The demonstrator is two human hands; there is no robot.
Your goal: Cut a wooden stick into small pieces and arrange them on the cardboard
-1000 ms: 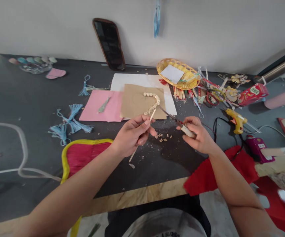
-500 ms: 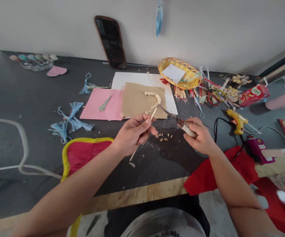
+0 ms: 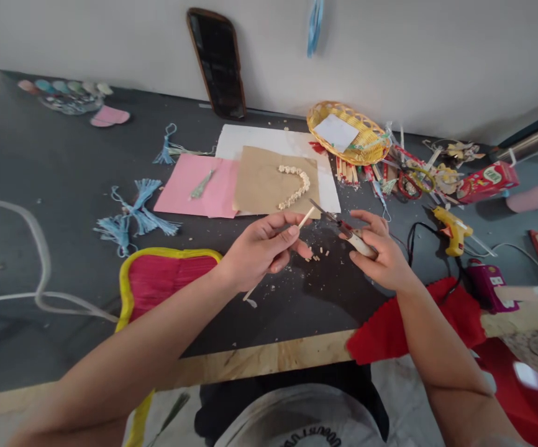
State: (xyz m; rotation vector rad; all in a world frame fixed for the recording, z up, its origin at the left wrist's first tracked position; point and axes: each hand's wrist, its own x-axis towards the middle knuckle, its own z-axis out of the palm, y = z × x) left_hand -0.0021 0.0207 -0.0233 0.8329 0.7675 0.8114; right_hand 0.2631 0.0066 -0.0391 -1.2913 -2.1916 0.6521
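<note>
My left hand [image 3: 269, 248] pinches a thin pale stick [image 3: 307, 217] between thumb and fingers. One tip of the stick points up and right; its other end comes out below the palm. My right hand [image 3: 381, 251] is wrapped around white-handled snips [image 3: 362, 243], whose dark blades lie close to the stick's upper tip. I cannot tell whether blade and stick touch. Under the hands, several short cut pieces [image 3: 316, 257] are scattered on the dark table. Behind them a curved row of small cream clusters [image 3: 304, 183] rests on a brown sheet [image 3: 259, 186].
A pink sheet [image 3: 176, 186] and blue tassels [image 3: 141, 205] lie left. A yellow basket [image 3: 376, 155], a red box [image 3: 487, 182] and a yellow glue gun [image 3: 453, 230] stand right. A phone [image 3: 217, 62] leans on the wall. Red cloth [image 3: 390, 329] hangs over the front edge.
The snips' blades have moved slightly right off the cream row, and the stick's upper tip has shifted right toward them. Some right-hand fingers have spread. The whole view has shifted a little.
</note>
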